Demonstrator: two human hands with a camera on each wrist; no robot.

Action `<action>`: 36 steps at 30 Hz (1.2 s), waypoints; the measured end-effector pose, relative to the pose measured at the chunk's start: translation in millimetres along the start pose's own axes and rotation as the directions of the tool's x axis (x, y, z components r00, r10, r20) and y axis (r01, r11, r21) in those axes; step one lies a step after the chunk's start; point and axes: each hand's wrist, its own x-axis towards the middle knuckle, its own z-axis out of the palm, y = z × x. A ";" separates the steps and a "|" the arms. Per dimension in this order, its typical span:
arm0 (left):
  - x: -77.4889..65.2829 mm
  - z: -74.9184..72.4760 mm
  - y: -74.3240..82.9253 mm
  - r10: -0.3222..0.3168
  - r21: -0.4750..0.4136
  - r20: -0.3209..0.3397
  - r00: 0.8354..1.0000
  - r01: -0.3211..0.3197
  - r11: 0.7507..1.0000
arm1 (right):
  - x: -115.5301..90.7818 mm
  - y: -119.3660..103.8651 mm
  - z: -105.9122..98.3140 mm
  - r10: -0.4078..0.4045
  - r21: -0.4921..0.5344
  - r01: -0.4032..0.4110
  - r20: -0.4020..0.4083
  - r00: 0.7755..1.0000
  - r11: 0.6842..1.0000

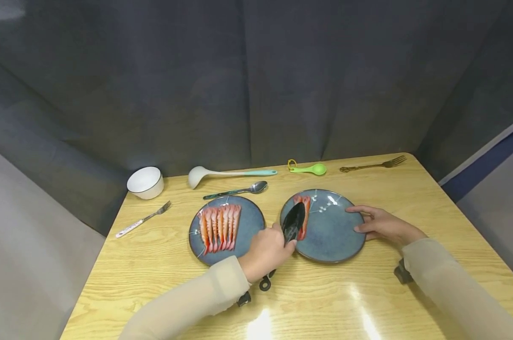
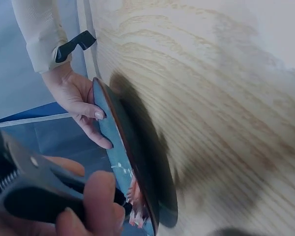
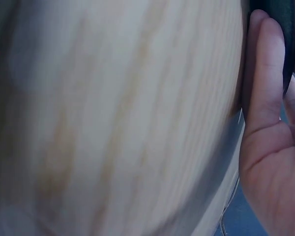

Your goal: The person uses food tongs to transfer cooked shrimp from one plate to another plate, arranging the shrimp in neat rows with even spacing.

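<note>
Wood-grained counter (image 1: 324, 302) is spread nearest, with room for moving judged widest on the near side of the right plate (image 1: 332, 236). Beside that plate's left rim, black tongs (image 1: 294, 219) are gripped by the left hand (image 1: 268, 251), over shrimp (image 1: 306, 215) on its left part, probably light, soft, slippery, best taken mid-body. Its right rim, likely stiff but breakable, is held by the right hand (image 1: 380, 224). Leftward room is limited by the left plate (image 1: 253, 219) just beside it; beyond its far rim, a green spoon (image 1: 317, 169) is laid.

Left fingers (image 2: 99, 196) hold tongs (image 2: 44, 200), apparently touching shrimp (image 2: 136, 200) on plate (image 2: 117, 124).
</note>
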 end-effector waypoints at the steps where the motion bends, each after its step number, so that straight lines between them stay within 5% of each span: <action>1: -1.5 -1.4 -1.2 -0.001 -0.016 0.006 1.000 0.001 1.000 | 0.2 -0.2 0.6 0.001 0.004 -0.001 -0.002 1.000 1.000; 6: -13.8 -16.3 -13.4 -0.017 -0.081 0.017 1.000 0.018 0.997 | 0.9 -3.8 3.1 0.008 0.030 -0.008 -0.004 1.000 1.000; 14: -44.2 -55.6 -51.5 -0.038 -0.019 -0.064 0.997 0.037 0.999 | 2.8 -7.2 2.1 0.008 0.009 -0.008 -0.004 1.000 1.000; 21: -68.4 -80.9 -86.6 -0.177 0.028 -0.070 0.982 0.180 0.983 | 0.3 -7.0 -2.5 0.024 -0.052 -0.026 -0.025 0.999 0.998; 26: -76.1 -81.7 -101.1 -0.226 0.076 -0.040 0.973 0.229 0.971 | -1.9 -5.8 -3.0 0.014 -0.046 -0.015 -0.027 1.000 0.999; 36: -82.2 -61.4 -105.4 -0.151 0.182 -0.099 0.984 0.167 0.969 | 1.2 -3.5 3.3 0.012 -0.047 -0.013 -0.019 1.000 0.999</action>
